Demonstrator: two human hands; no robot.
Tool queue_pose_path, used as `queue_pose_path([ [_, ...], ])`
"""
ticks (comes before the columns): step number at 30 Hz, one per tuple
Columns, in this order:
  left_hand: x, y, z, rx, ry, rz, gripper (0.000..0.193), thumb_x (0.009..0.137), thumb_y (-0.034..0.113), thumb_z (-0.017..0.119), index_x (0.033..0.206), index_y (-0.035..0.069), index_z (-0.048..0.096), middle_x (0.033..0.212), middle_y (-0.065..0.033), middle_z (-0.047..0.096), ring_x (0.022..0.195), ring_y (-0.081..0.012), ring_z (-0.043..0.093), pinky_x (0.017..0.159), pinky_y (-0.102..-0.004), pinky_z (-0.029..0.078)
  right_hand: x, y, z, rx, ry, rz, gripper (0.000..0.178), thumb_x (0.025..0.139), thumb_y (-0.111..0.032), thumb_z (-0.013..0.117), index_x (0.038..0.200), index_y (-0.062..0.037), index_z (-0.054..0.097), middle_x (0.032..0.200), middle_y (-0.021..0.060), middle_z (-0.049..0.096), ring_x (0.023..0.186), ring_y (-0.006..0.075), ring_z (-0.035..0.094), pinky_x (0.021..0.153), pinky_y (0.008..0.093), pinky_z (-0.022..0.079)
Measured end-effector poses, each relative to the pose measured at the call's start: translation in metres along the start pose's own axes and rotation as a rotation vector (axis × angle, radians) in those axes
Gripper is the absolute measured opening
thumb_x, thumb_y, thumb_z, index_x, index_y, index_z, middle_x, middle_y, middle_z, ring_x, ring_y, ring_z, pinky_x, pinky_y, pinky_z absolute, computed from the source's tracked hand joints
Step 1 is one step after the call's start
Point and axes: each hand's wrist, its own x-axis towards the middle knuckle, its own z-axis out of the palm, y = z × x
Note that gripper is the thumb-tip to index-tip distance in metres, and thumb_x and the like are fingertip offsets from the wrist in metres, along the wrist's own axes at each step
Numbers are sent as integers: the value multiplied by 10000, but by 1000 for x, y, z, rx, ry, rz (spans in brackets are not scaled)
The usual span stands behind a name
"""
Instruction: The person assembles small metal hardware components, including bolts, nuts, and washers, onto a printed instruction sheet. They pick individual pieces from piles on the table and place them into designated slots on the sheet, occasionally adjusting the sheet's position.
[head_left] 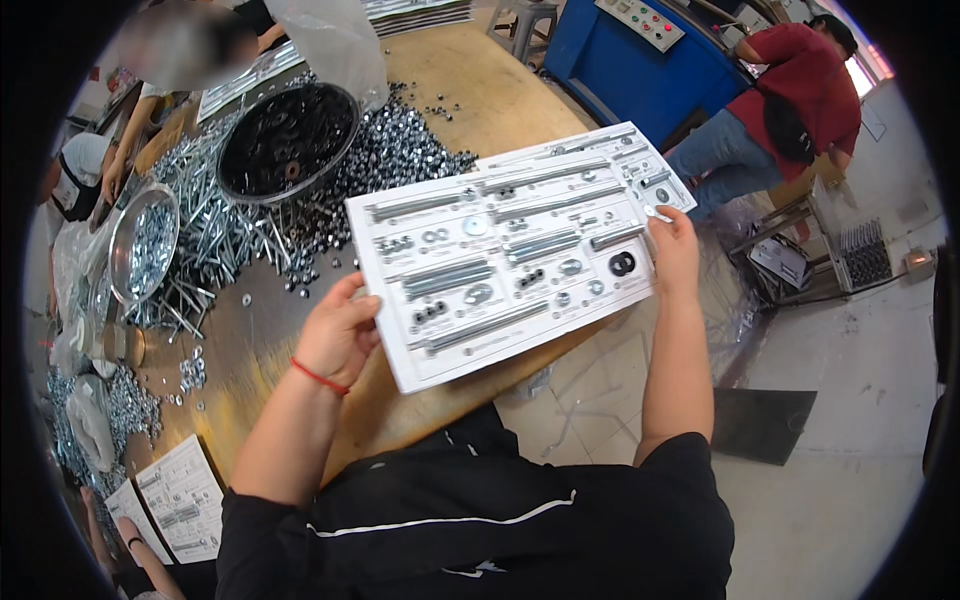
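Left hand [338,335] and right hand [676,255] each grip an opposite edge of the hardware card [410,366], so it spans between them over the bench [495,85], likely for even support; nut pile [400,145] sits beyond left hand.

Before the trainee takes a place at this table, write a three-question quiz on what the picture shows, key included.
1. True or false: the left hand and the right hand both hold the white hardware card.
2. What mostly fills the large round bowl? A) wooden blocks B) black rings C) paper cups
3. Fill in: the red band is worn on the person's ____ wrist.

Key: 1. True, the fingers of each grip one side. 2. B. 3. Left.
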Motion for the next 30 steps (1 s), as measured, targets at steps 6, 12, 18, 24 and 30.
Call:
queue_pose_path([
  [6,82,-23,77,-76,-81,-93,385,932,-40,469,1315,-5,457,1244,-155,605,1123,-261,627,1018,-397,505,117,19,-45,-79,85,-84,374,889,-89,638,1238,15,551,973,109,676,845,141,605,781,262,470],
  [12,140,-45,127,-89,-62,-139,383,923,-73,460,1301,-25,416,1230,-157,595,1108,-253,627,979,-363,535,201,46,-76,-171,102,-84,400,898,-167,645,1247,12,567,1039,111,656,907,178,613,818,301,476],
  [18,162,-54,140,-47,-18,-138,406,924,-78,485,1311,-10,387,1209,-137,611,1104,-234,629,971,-368,540,234,71,-79,-104,47,-64,396,930,-210,617,1259,3,557,983,107,678,878,173,626,797,291,481],
  [24,165,-66,129,77,-1,-119,363,941,-25,538,1295,22,475,1086,-76,676,992,-150,656,843,-267,554,231,82,-82,-50,17,-43,372,932,-208,606,1210,40,604,1030,118,679,967,181,632,868,287,468],
  [30,161,-62,110,291,29,-113,347,904,45,662,1224,-8,540,950,-34,686,843,-99,646,721,-232,541,172,45,-55,-699,-117,-555,115,721,-65,736,836,-62,735,1150,110,662,1109,329,579,980,386,433],
])
